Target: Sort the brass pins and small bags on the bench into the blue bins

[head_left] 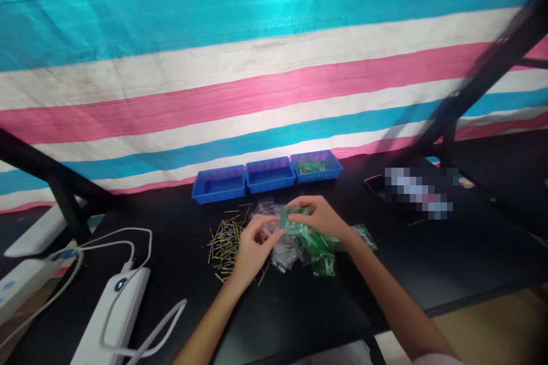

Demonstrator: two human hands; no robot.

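Observation:
My left hand and my right hand meet over the middle of the black table. Between them is a small green plastic bag, its edge pinched by the fingers of both. Under and beside my right hand lies a pile of green bags. Clear plastic bags lie beneath my hands, partly covered by them. A heap of thin metal pins with yellowish ends is spread just left of my left hand. What the green bag contains is too small to make out.
Three blue trays stand in a row behind my hands; the right tray holds green bags. A white power bank with cables lies front left. A phone is at right. Black frame legs flank the table.

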